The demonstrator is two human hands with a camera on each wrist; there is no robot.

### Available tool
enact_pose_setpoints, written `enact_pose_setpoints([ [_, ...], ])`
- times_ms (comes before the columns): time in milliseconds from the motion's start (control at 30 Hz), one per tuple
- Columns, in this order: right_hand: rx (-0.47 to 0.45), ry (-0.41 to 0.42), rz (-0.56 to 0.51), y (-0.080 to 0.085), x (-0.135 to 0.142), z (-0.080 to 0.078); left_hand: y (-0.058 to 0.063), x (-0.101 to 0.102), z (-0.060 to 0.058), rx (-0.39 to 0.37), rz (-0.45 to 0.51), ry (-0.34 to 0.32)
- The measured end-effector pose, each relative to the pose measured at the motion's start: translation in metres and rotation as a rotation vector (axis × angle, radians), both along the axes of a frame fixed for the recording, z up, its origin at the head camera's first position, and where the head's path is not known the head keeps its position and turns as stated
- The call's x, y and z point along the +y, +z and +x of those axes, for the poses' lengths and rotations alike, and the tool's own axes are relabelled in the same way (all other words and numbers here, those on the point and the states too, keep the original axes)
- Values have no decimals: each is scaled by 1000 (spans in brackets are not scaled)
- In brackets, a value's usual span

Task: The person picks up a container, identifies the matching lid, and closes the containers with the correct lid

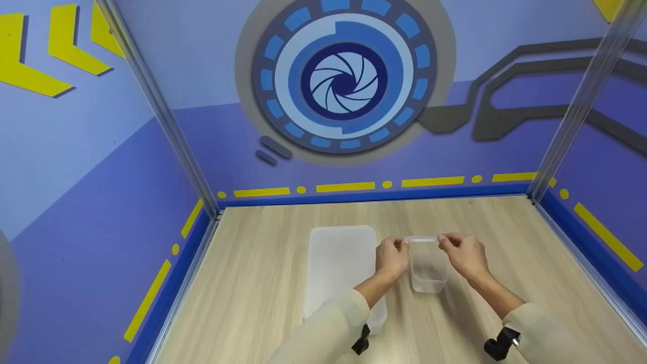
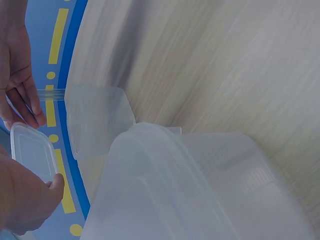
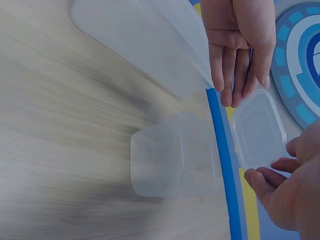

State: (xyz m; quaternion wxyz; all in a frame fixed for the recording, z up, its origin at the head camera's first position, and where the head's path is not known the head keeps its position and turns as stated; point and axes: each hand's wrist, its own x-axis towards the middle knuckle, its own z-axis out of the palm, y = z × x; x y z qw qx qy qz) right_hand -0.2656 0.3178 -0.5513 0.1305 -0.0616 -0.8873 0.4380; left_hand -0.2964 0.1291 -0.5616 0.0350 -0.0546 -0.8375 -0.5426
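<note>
A small translucent plastic lid (image 3: 259, 131) is held upright between both hands. My left hand (image 1: 393, 257) pinches its left edge, and my right hand (image 1: 465, 254) pinches the opposite edge. From the head the lid appears nearly edge-on. Below and between the hands stands a small clear plastic container (image 1: 428, 284) on the table, its open top partly seen through the lid. In the left wrist view, the left hand (image 2: 31, 192) has its thumb at the lid's edge, with the right hand (image 2: 20, 75) across from it.
Left of the small container lies a large frosted plastic box (image 1: 341, 263), partly covered by the left forearm. The wood-look table (image 1: 252, 283) meets blue-purple panels (image 1: 212, 151) at the back and sides. Metal posts (image 1: 167, 116) rise at the back corners.
</note>
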Motion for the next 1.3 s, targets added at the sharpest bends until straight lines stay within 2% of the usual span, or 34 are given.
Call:
enact_pose_setpoints([
  [233, 17, -41, -28, 1, -2, 1, -1, 0, -1, 7, -18, 20],
  [500, -3, -61, -75, 2, -2, 6, 4, -1, 0, -102, 54, 58],
  [633, -7, -66, -65, -2, -1, 8, 2, -1, -1, -157, 119, 55],
  [867, -19, -41, -58, -7, 4, 10, -2, 1, -3, -202, 186, 40],
  [1000, -34, -20, -112, -11, 7, 10, -2, 2, -2, -202, 206, 26],
  [1100, -44, 8, -160, -14, 10, 9, -3, 2, -2, -183, 183, 15],
  [1300, -62, 44, -181, -17, 13, 7, -4, 2, -4, -182, 150, -4],
])
